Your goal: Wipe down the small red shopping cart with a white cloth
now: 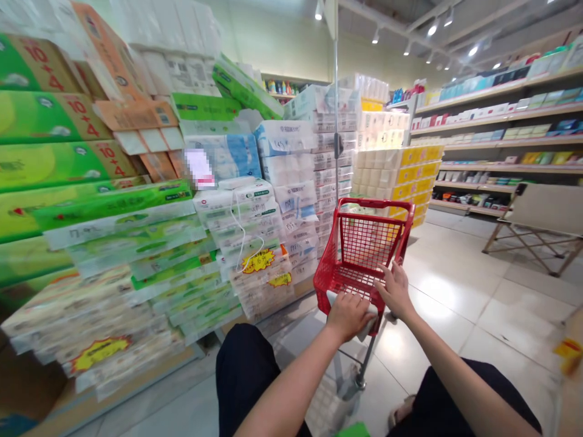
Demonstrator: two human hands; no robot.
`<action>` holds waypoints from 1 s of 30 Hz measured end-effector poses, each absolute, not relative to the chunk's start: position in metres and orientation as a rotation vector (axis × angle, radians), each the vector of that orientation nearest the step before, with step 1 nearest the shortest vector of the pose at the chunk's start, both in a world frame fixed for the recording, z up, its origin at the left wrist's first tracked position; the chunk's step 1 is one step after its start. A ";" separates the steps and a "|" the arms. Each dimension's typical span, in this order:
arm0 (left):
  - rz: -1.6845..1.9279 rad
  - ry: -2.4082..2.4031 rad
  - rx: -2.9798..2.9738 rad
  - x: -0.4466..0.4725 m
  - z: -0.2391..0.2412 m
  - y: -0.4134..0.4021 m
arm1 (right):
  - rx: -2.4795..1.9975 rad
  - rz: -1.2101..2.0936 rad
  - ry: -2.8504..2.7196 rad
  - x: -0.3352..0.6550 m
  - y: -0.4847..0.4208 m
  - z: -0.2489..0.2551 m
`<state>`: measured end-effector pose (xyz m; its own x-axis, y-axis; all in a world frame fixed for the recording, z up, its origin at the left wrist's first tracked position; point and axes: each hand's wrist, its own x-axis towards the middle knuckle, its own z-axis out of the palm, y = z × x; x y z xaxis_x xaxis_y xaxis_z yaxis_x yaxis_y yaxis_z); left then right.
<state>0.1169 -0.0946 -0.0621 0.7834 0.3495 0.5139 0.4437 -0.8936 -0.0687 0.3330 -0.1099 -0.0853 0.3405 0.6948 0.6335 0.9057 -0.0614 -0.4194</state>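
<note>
A small red plastic shopping cart [325, 267] with mesh sides stands in front of me, between my knees and the stacked goods. My left hand [350, 317] is closed over its near edge, on a white, cloth-like piece [365, 329] that shows on both sides of the fingers. What exactly this white piece is, I cannot make out. Over the right side of the basket is my right hand [395, 290], fingers apart, with nothing visible in it. One caster [359, 382] shows below the basket.
Stacked tissue packs [241, 227] rise along the left, with yellow price signs [259, 260] and a white cable [241, 227] hanging over them. A metal pole [336, 121] stands behind the cart. To the right are a folding chair [546, 209] and stocked shelves [496, 115] above tiled floor [455, 303].
</note>
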 end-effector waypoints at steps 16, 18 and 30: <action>-0.660 -0.488 -2.836 0.086 -0.062 -0.059 | -1.696 -0.037 -1.296 0.318 -0.103 -0.099; -0.676 -0.525 -2.847 0.070 -0.062 -0.046 | -1.694 -0.029 -1.293 0.321 -0.103 -0.100; -0.759 -0.788 -2.813 0.058 -0.062 -0.050 | -1.702 -0.051 -1.303 0.318 -0.099 -0.105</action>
<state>0.0578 -0.0500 -0.0617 0.7384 0.4536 0.4990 0.5156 -0.8567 0.0158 0.3180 -0.0987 -0.1050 0.4299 0.7240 0.5395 0.7640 0.0267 -0.6446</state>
